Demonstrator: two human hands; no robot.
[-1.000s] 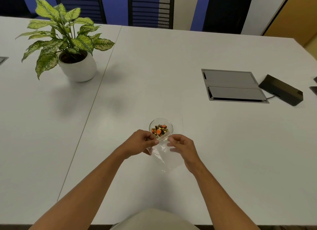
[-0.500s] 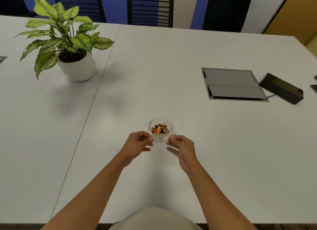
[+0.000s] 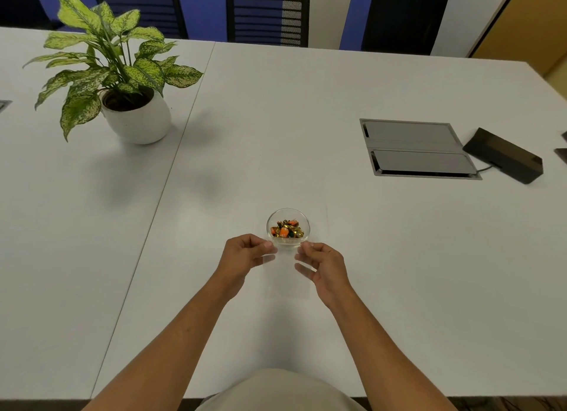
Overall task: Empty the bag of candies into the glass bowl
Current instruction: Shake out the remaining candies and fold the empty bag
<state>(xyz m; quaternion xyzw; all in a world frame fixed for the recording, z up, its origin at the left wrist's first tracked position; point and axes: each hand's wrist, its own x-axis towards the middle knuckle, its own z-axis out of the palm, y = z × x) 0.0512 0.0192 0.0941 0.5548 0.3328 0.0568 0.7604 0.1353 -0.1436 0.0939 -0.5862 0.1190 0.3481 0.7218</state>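
Now: candies sit heaped in the glass bowl on the table. The clear bag looks empty, though its film is hard to read. Left hand and right hand each pinch a top corner just beside the bowl. Risk: a knuckle nudging the light bowl and scattering candies.

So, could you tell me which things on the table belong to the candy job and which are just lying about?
Part of the job:
- glass bowl
- candies in it
- clear bag, looks empty
- left hand and right hand, pinching the bag's top corners

Just lying about:
- potted plant
- grey flap panel
- black box with cable
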